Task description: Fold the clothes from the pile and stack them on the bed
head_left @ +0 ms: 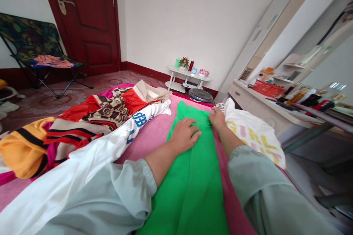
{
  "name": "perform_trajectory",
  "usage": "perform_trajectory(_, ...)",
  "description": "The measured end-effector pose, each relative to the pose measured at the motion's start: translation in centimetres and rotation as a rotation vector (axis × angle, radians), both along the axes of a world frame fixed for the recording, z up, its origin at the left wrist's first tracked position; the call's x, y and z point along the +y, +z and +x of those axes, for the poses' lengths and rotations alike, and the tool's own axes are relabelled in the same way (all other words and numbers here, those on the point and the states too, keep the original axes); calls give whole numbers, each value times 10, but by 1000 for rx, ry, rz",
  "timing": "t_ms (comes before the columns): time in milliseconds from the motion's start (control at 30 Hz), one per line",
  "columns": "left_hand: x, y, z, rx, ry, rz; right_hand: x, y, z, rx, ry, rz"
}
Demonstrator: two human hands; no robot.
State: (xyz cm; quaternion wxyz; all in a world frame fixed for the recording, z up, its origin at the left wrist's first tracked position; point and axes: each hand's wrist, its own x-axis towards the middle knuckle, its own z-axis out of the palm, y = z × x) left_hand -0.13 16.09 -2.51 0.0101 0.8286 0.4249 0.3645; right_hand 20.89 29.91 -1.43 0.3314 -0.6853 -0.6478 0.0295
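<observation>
A green garment (190, 176), folded into a long strip, lies lengthwise in front of me on a pink cover (154, 132). My left hand (184, 135) rests palm down on its upper part, fingers spread and slightly bent. At the far right edge of the same cloth is my right hand (217, 118), its fingers bent in and closed on the fabric. Close beside that hand, a white shirt (255, 132) with yellow and pink lettering lies on the cover.
Heaped clothes (91, 117) and a white garment with blue letters (107, 150) lie on the left. Beyond are a small white table (190, 72), a folding chair (30, 40) and a red door (91, 18). A dresser (264, 101) with a red basket (268, 87) stands right.
</observation>
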Motion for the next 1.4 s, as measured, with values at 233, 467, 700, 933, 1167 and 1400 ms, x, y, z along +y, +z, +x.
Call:
perform_trajectory(233,2,-10,2,137,-72,-117,12,-5,0,-117,-10,-147)
perform_trajectory(467,4,-16,5,137,96,-219,-15,-5,-14,-81,63,-73)
perform_trajectory(700,11,-18,5,183,216,-250,-100,-23,-27,-374,416,-97)
perform_trajectory(933,13,-21,1,212,188,-316,-126,-26,-35,-456,325,-305)
perform_trajectory(1167,-13,-20,-25,246,142,-358,-179,-20,-16,-408,446,-354)
perform_trajectory(1400,-59,-15,-86,396,-113,-377,-262,-7,9,-323,580,-320)
